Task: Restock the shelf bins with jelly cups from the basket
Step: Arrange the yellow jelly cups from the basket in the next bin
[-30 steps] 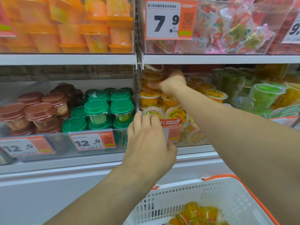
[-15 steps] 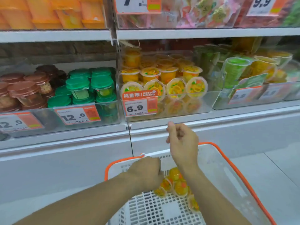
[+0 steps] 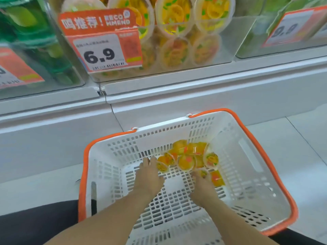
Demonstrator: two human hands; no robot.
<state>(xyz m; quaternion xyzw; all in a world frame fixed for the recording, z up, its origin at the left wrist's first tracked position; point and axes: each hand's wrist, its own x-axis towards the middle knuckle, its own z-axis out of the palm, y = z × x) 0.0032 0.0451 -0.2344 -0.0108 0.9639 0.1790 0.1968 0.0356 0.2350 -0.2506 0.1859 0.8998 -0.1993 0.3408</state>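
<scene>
**Both hands down among the jelly cups in the basket**

A small heap of clear plastic jelly cups with orange-yellow fruit filling (image 3: 187, 157) lies on the floor of the white slotted plastic basket with an orange rim (image 3: 247, 156), toward its far wall. The left hand (image 3: 148, 175) reaches in palm down, its fingers stretched out and touching the nearest cup at the heap's left edge. The right hand (image 3: 201, 183) sits at the heap's near right side, its fingertips curled over a cup there; whether it has a firm hold cannot be told. The two hands are apart, with bare basket floor between them.

Beyond the basket runs a white shelf ledge (image 3: 177, 89). Above it a clear acrylic shelf bin (image 3: 224, 50) holds more of the same cups, stacked on their sides, behind an orange and white price tag reading 6.9 (image 3: 104, 50). To the left stand green-lidded cups (image 3: 35, 41); to the right is another bin with a blurred 9.9 tag (image 3: 290, 27).
</scene>
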